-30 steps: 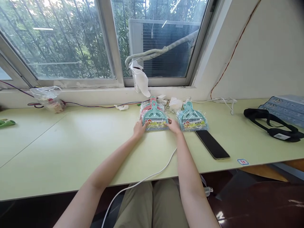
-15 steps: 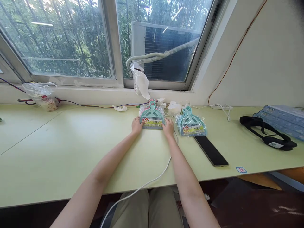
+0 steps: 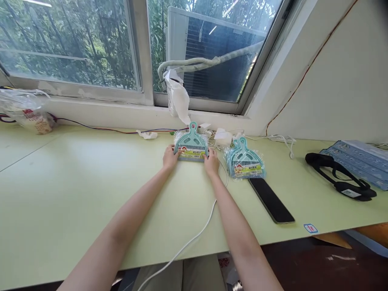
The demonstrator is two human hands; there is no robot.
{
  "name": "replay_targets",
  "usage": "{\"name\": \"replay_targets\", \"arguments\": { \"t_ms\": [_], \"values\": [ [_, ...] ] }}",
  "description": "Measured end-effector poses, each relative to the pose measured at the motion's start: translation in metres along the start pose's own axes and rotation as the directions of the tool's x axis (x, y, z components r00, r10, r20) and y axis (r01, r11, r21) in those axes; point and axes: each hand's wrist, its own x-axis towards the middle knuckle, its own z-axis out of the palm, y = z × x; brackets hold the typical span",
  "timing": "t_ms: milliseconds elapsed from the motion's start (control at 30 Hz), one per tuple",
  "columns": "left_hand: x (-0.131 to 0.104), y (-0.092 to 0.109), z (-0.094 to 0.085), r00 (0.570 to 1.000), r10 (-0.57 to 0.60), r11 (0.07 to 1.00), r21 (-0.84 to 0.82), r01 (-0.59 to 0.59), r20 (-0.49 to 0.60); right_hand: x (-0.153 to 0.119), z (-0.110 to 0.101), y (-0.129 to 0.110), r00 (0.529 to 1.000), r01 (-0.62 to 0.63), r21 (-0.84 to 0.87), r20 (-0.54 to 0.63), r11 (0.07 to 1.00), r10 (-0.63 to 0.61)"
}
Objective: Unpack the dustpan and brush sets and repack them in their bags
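A wrapped teal dustpan-and-brush set [image 3: 191, 141] with a yellow and red label lies near the back of the table, its handle pointing at the window. My left hand [image 3: 170, 157] grips its left edge, and my right hand [image 3: 211, 161] grips its right edge, thumbs on the front. It seems to lie on other wrapped sets, mostly hidden under it. To the right of my right hand is a second pile of wrapped teal sets [image 3: 246, 159], touched by neither hand.
A black phone [image 3: 271, 200], a black head strap [image 3: 336, 173] and a blue patterned package [image 3: 360, 159] are on the right. A white cable [image 3: 197, 235] crosses the table between my forearms. A plastic bag [image 3: 27, 111] stands at the far left, by the window wall [image 3: 121, 109].
The view has tilted and shifted a little. Both hands still grip the sides of the set, whose pink edge underneath now shows less.
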Motion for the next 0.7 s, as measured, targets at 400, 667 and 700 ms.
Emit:
{"name": "replay_targets", "arguments": {
  "t_ms": [400,667,700],
  "values": [
    [-0.0042,0.0025,-0.0026,1.000,-0.002,1.000,-0.007,0.002,-0.006,-0.0008,0.0080,0.0043,0.999,0.040,0.047,-0.024,0.998,-0.039],
    [-0.0080,0.0076,-0.0056,1.000,0.012,1.000,0.017,-0.013,0.012,-0.0043,0.0091,-0.0005,0.995,0.093,-0.081,-0.019,0.992,-0.094],
    [-0.0080,0.0076,-0.0051,1.000,0.014,1.000,0.021,-0.014,0.014,-0.0042,0.0093,-0.0005,0.995,0.092,-0.088,-0.021,0.992,-0.094]
  ]
}}
